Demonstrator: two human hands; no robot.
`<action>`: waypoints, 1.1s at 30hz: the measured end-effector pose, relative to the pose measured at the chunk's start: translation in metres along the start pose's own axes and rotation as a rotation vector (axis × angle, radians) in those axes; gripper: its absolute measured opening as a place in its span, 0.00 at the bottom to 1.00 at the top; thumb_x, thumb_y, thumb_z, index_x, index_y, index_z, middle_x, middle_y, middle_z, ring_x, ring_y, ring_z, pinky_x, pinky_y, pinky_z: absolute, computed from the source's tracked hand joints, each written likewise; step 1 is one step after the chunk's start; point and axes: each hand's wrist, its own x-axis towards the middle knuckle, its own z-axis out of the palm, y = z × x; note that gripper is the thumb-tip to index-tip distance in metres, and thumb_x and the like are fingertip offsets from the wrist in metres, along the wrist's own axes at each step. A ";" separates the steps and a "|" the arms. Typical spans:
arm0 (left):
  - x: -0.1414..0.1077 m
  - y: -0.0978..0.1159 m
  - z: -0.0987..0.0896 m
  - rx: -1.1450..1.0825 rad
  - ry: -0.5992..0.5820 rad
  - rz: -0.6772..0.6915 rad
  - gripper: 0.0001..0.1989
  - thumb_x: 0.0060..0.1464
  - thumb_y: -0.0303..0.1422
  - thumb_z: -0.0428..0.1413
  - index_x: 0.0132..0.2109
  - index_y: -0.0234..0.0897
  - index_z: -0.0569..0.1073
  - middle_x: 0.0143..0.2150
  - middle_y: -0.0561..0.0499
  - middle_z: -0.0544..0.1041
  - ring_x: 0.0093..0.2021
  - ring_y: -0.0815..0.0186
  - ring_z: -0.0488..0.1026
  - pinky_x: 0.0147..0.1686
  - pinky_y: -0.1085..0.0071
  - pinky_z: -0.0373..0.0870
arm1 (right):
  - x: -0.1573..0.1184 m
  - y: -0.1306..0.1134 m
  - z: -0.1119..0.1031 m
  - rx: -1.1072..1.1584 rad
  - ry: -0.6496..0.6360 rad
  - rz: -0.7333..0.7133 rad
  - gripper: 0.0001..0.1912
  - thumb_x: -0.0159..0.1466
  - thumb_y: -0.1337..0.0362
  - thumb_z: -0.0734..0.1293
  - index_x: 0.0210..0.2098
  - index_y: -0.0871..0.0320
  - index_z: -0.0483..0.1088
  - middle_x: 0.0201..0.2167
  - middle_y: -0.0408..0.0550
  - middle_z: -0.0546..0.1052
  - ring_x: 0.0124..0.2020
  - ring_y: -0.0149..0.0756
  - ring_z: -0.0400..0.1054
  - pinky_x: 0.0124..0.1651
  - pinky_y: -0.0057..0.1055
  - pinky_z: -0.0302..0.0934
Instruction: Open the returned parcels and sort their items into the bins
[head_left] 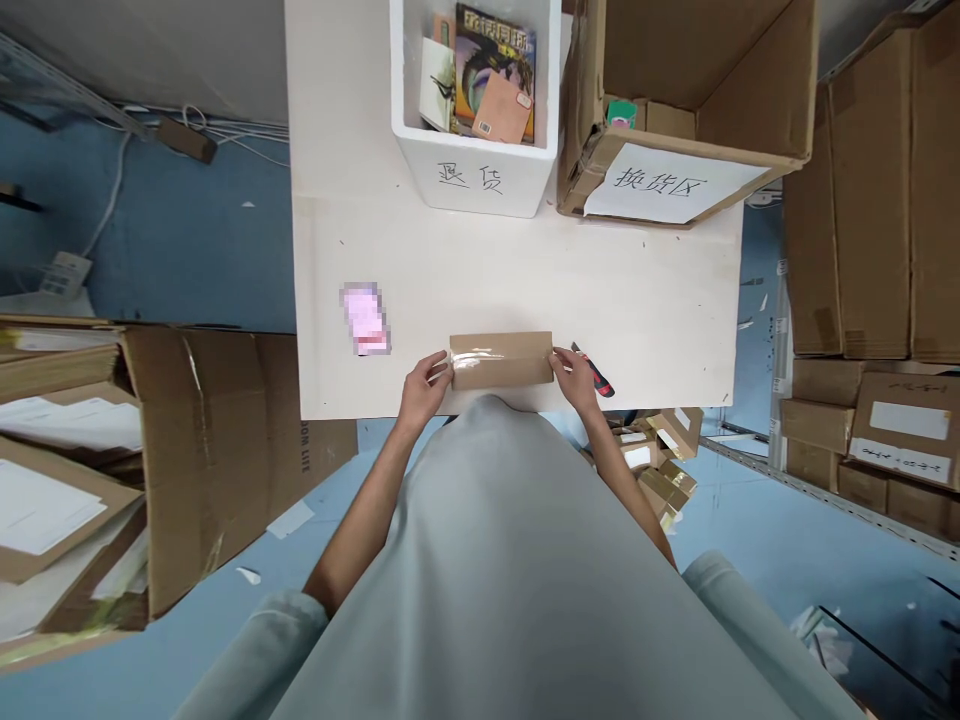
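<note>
A long brown cardboard box [501,361] with shiny clear tape along its top lies near the front edge of the white table. My left hand [424,388] grips its left end, fingers bent against the edge. At the opposite end, my right hand [574,379] pinches the box's right edge between thumb and fingers. A red and black utility knife [600,380] lies on the table beside my right hand, partly hidden by it. Further left on the table is a pink, blurred-out rectangular item [366,318], touched by neither hand.
At the back stand a white foam bin [480,180] holding books and a cardboard carton [682,185] with a handwritten label. A large carton [202,450] of parcels sits left of the table [517,270]. Stacked boxes [900,420] line the right; small cartons [667,460] lie below the table.
</note>
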 end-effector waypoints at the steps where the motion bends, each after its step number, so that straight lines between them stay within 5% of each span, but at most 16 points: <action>1: -0.002 -0.003 0.000 0.018 0.027 -0.014 0.24 0.61 0.35 0.61 0.63 0.38 0.78 0.70 0.37 0.77 0.67 0.48 0.79 0.67 0.48 0.77 | -0.003 0.001 0.001 0.010 0.000 0.021 0.29 0.72 0.38 0.67 0.53 0.56 0.81 0.54 0.61 0.85 0.55 0.51 0.81 0.61 0.51 0.77; 5: -0.011 -0.009 0.001 0.103 0.044 -0.084 0.27 0.61 0.37 0.63 0.66 0.36 0.76 0.72 0.32 0.75 0.68 0.46 0.77 0.67 0.46 0.76 | -0.015 0.005 0.004 0.044 -0.016 0.104 0.29 0.67 0.38 0.72 0.54 0.55 0.77 0.55 0.61 0.84 0.55 0.52 0.81 0.60 0.52 0.77; 8: -0.020 -0.003 0.004 0.119 -0.022 -0.016 0.26 0.63 0.39 0.61 0.66 0.37 0.76 0.68 0.36 0.78 0.68 0.48 0.77 0.68 0.47 0.75 | -0.018 0.010 0.004 0.079 -0.025 0.125 0.29 0.65 0.38 0.72 0.52 0.54 0.76 0.55 0.60 0.84 0.54 0.52 0.81 0.59 0.52 0.77; 16: -0.057 0.058 0.025 0.156 -0.216 0.332 0.27 0.67 0.41 0.58 0.70 0.46 0.75 0.73 0.46 0.75 0.72 0.52 0.73 0.70 0.52 0.75 | -0.010 0.026 -0.026 0.125 0.058 0.157 0.31 0.66 0.38 0.70 0.53 0.58 0.79 0.57 0.63 0.84 0.60 0.56 0.78 0.65 0.58 0.73; 22: -0.077 0.084 0.040 0.177 -0.386 0.396 0.25 0.70 0.40 0.58 0.71 0.53 0.75 0.75 0.50 0.73 0.74 0.49 0.71 0.69 0.48 0.76 | -0.017 0.041 -0.041 0.090 0.113 0.207 0.30 0.69 0.39 0.66 0.53 0.58 0.80 0.53 0.61 0.86 0.59 0.55 0.78 0.63 0.56 0.74; 26: -0.076 0.078 0.038 0.200 -0.358 0.387 0.27 0.70 0.39 0.58 0.74 0.54 0.72 0.77 0.47 0.69 0.74 0.47 0.70 0.59 0.52 0.82 | -0.021 0.042 -0.035 0.105 0.115 0.263 0.32 0.67 0.38 0.67 0.53 0.61 0.77 0.53 0.65 0.85 0.54 0.55 0.80 0.59 0.54 0.75; 33: -0.038 0.029 0.014 0.272 -0.170 0.372 0.31 0.68 0.43 0.60 0.74 0.44 0.70 0.75 0.39 0.70 0.75 0.49 0.67 0.74 0.48 0.67 | -0.022 0.006 -0.006 0.046 0.065 0.134 0.27 0.69 0.39 0.68 0.49 0.57 0.76 0.50 0.62 0.85 0.52 0.52 0.81 0.60 0.51 0.75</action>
